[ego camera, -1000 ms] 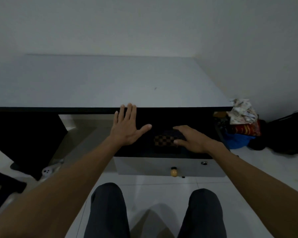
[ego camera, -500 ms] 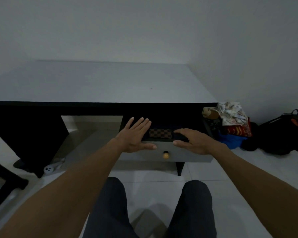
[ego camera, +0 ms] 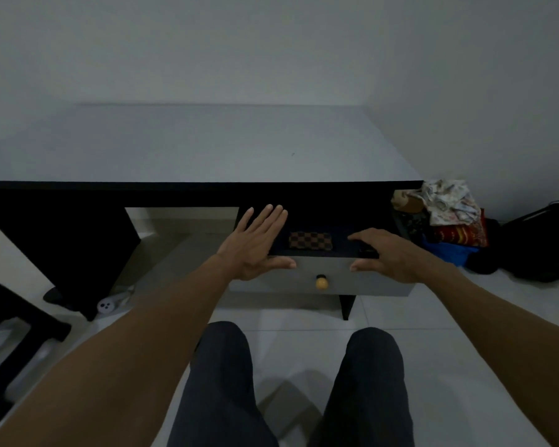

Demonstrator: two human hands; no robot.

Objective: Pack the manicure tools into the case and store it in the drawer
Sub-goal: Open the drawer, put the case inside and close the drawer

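Observation:
A brown checkered manicure case [ego camera: 309,241] lies closed and flat inside the partly open drawer [ego camera: 381,282], which has a grey front and a round yellow knob [ego camera: 321,282]. My left hand [ego camera: 255,245] rests on the drawer's left top edge, fingers spread, thumb on the front panel. My right hand [ego camera: 388,253] lies on the right top edge, thumb against the front. Neither hand holds anything. No loose manicure tools are visible.
The drawer sits under a desk with a white top [ego camera: 191,146] and black front edge. A pile of cloth and bags [ego camera: 449,217] stands on the floor at the right. A white power strip [ego camera: 108,303] lies under the desk at the left. My knees are below.
The drawer has slid inward toward the desk and shows less of its inside. Both hands moved from inside the drawer onto its front top edge.

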